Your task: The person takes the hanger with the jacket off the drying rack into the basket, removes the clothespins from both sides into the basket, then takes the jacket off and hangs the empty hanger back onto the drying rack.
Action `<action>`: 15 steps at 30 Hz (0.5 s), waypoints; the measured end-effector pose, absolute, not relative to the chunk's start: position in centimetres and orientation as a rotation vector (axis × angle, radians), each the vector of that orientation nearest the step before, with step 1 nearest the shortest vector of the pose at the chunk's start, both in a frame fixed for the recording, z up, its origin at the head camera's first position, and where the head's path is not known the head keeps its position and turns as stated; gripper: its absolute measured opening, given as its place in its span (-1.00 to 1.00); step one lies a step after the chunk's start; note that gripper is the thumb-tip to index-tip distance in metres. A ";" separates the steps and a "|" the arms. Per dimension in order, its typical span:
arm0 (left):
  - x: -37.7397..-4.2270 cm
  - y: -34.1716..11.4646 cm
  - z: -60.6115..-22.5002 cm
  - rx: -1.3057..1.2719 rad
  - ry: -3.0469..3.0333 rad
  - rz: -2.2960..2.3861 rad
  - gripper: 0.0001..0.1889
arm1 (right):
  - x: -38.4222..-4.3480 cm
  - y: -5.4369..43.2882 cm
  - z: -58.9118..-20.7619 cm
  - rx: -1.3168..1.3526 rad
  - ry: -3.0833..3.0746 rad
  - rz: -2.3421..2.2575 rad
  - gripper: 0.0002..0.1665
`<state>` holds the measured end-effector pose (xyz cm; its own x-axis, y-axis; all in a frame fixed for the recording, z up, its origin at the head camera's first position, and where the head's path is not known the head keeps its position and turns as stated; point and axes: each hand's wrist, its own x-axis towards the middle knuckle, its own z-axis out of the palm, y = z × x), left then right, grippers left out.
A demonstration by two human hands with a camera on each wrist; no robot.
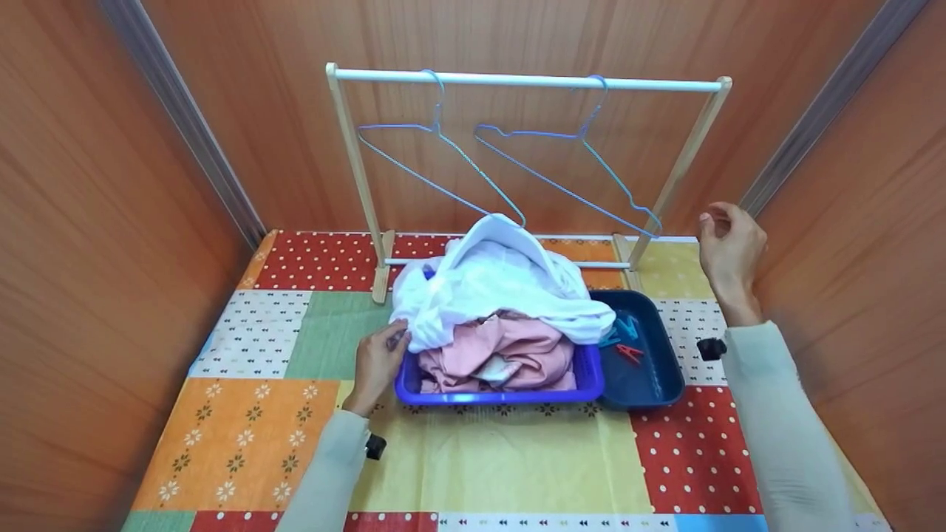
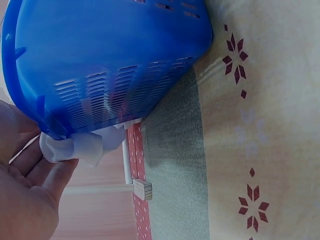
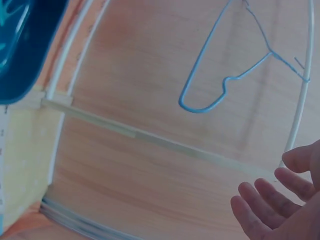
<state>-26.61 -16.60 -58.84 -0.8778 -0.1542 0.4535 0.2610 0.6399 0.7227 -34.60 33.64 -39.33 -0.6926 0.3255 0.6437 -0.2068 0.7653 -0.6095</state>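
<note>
A white garment point(image 1: 502, 277) lies heaped over a pink garment point(image 1: 510, 347) in a blue-purple plastic basket point(image 1: 502, 399). At the basket's left side my left hand point(image 1: 377, 366) pinches the edge of the white garment; in the left wrist view that white cloth point(image 2: 75, 147) sits at the fingertips, beside the basket rim. My right hand point(image 1: 732, 247) is raised at the right, loosely bent and holding nothing, near the rack's right post. Two blue wire hangers hang from the rack's bar: a left hanger point(image 1: 436, 185) and a right hanger point(image 1: 576, 196), the latter nearer my right hand.
The rack point(image 1: 517, 77) has a white top bar and wooden legs. Right of the basket stands a dark blue tray point(image 1: 658, 384) with blue clothespins point(image 1: 627, 326) and a red clothespin point(image 1: 630, 353). A patchwork-patterned cloth point(image 1: 244, 436) covers the table; wood-grain panels point(image 1: 96, 244) enclose it.
</note>
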 end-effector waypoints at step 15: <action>-26.2 -16.6 -57.9 -0.059 -2.431 -1.180 -0.74 | -30.6 31.8 -44.0 0.040 -2.178 0.936 -0.68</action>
